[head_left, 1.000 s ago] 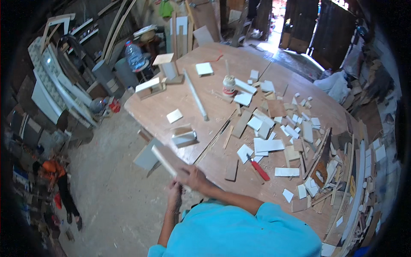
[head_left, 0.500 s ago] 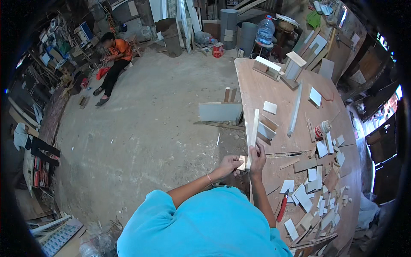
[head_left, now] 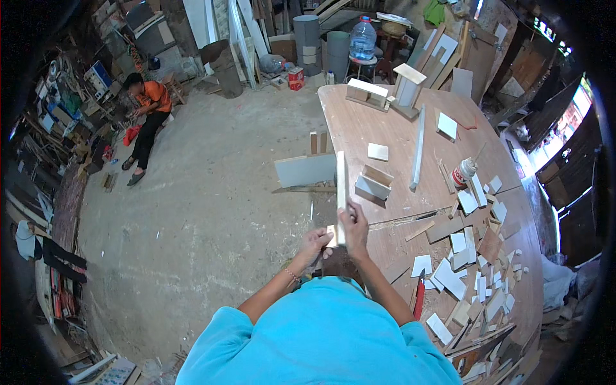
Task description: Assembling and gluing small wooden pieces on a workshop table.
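I hold a long narrow white wooden strip (head_left: 341, 186) on edge at the near left rim of the big round wooden table (head_left: 385, 138). My right hand (head_left: 354, 228) grips the strip's near end from the right. My left hand (head_left: 314, 246) pinches its lowest part from the left. The strip points away from me, toward a small open wooden frame (head_left: 373, 183) lying on the table just to its right.
Several white and brown offcuts (head_left: 475, 282) litter the table's right side, with a glue bottle (head_left: 461, 173), a long white batten (head_left: 418, 155) and small wooden box frames (head_left: 367, 94) farther off. A grey panel (head_left: 305, 170) leans against the table's edge. A person in orange (head_left: 146, 109) crouches on the concrete floor at far left.
The view has swung a little more to the left and steadied. Both hands keep their hold on the white strip, which stays at the table's edge.
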Tool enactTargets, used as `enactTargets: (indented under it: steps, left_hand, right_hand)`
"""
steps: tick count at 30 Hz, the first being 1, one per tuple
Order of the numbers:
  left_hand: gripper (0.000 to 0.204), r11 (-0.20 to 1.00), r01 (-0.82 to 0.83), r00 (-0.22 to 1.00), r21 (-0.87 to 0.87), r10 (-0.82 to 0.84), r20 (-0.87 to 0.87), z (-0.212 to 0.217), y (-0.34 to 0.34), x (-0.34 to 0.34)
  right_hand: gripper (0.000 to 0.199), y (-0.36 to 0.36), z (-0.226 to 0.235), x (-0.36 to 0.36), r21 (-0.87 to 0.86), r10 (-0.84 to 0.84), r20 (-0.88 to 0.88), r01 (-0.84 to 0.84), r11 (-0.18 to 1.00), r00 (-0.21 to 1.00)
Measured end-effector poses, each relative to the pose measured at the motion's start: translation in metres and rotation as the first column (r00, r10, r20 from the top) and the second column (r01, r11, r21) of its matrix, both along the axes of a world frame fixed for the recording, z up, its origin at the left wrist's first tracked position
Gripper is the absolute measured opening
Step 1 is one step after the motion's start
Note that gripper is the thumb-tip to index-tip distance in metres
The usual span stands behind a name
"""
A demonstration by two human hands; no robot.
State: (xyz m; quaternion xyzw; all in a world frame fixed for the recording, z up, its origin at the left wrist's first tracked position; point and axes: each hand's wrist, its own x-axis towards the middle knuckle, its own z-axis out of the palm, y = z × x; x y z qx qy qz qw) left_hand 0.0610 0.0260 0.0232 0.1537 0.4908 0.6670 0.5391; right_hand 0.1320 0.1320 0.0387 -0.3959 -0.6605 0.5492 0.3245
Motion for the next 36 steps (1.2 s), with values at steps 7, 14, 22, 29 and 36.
enactTargets:
  steps: [7,14,22,29,36]
  left_hand:
    - [0.013,0.995,-0.095,0.992,-0.002,0.095,0.08,-0.011,0.001,-0.021]
    - [0.013,1.0,-0.029,0.998,-0.004,0.029,0.048,-0.005,0.012,-0.007]
    - [0.015,0.999,0.048,0.997,-0.008,-0.048,-0.062,-0.015,0.009,-0.004]
    - [0.013,0.991,-0.088,0.977,-0.098,0.066,-0.205,-0.023,0.011,-0.024]
    - [0.016,0.989,-0.079,0.966,-0.124,0.045,-0.255,-0.013,0.005,0.001]
  right_hand:
    - [0.038,-0.026,-0.013,0.006,0.141,0.138,-0.128,-0.12,0.983,0.982]
    - [0.04,-0.003,-0.013,0.008,-0.139,0.042,-0.031,-0.046,0.989,0.999]
    - [0.038,0.002,0.0,0.005,-0.134,-0.038,-0.061,0.029,0.991,0.997]
    - [0.044,-0.025,-0.019,0.009,0.355,0.034,-0.013,-0.027,0.934,0.999]
    - [0.046,0.0,-0.011,0.0,0.071,0.026,0.143,-0.037,0.997,0.989]
